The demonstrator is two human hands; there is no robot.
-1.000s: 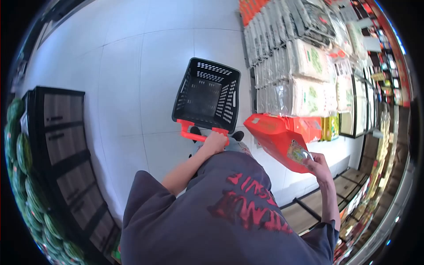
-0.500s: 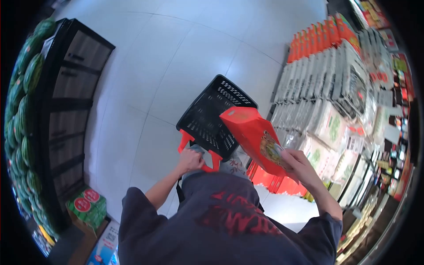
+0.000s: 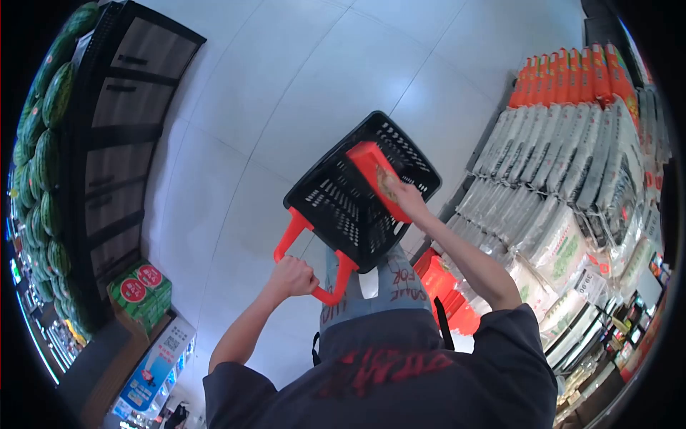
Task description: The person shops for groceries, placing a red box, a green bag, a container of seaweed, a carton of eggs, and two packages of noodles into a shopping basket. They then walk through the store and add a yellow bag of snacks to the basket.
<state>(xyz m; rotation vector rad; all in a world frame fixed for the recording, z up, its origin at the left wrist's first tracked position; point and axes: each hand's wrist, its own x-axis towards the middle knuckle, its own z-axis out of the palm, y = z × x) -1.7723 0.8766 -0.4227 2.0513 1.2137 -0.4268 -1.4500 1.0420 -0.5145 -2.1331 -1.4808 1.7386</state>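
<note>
In front of my body is a black plastic shopping basket [image 3: 321, 196] with slotted walls. My left hand [image 3: 294, 277] is closed round its red handle [image 3: 291, 236]. My right hand [image 3: 404, 199] reaches over the basket's right side, fingers wrapped on a red food packet [image 3: 374, 166]. Block-shaped, with a printed food picture mostly covered by my fingers, the packet is tilted inside the basket's outline, its far end toward the middle.
Stacked grey and clear packs [image 3: 539, 143] fill the right, with a row of red bags [image 3: 572, 75] behind them. Watermelons [image 3: 46, 161] lie along a dark wooden stand [image 3: 118, 129] on the left. A green carton [image 3: 143, 293] stands at the near left.
My right hand has carried the red packet left and forward, down into the basket. The basket has swung slightly outward, with my left hand still on its handle.
</note>
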